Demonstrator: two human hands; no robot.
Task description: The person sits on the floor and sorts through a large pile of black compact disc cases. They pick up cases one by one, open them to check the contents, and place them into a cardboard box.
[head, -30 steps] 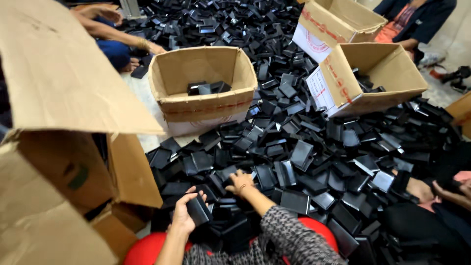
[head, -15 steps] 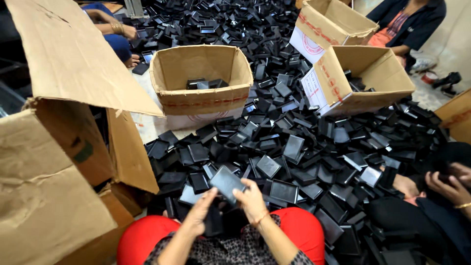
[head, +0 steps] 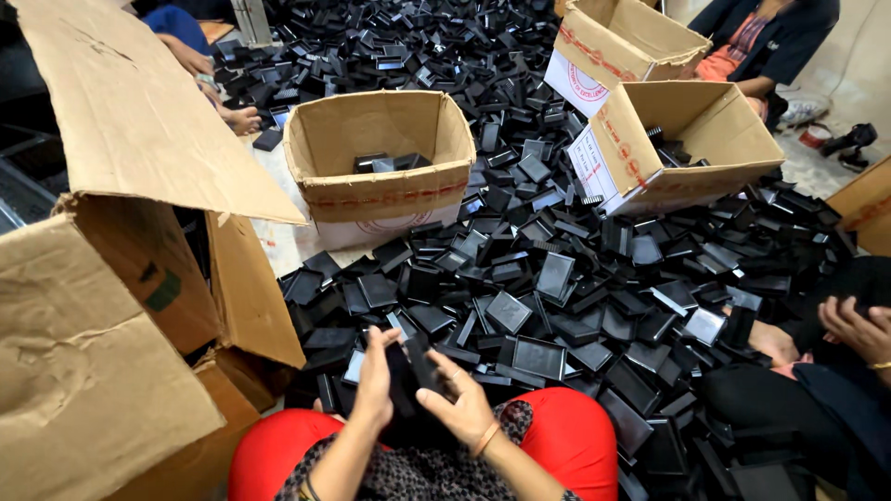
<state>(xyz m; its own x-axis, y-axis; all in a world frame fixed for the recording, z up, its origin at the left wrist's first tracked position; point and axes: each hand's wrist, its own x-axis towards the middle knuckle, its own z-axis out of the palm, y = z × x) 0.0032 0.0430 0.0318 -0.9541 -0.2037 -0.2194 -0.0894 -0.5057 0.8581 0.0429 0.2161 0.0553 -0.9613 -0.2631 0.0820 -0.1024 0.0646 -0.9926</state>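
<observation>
Black plastic case (head: 413, 371), small and flat, sits upright between both hands above the lap. Left hand (head: 376, 380) wraps its left edge; right hand (head: 464, 404) pinches the right edge, each grip closed on it. Judged light, rigid, smooth-faced: hold by edges. Heap of cases (head: 557, 269) beyond; open cardboard box (head: 385, 162) behind.

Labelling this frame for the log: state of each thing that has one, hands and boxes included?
left hand: closed around a black part
right hand: fingers on the same black part
middle carton: open, upright, a few black parts inside
right carton: open, tipped toward the pile, a few parts inside
far carton: open, contents hidden
big carton at left: flaps open, on its side
pile of black parts: loose, spread over the floor
</observation>
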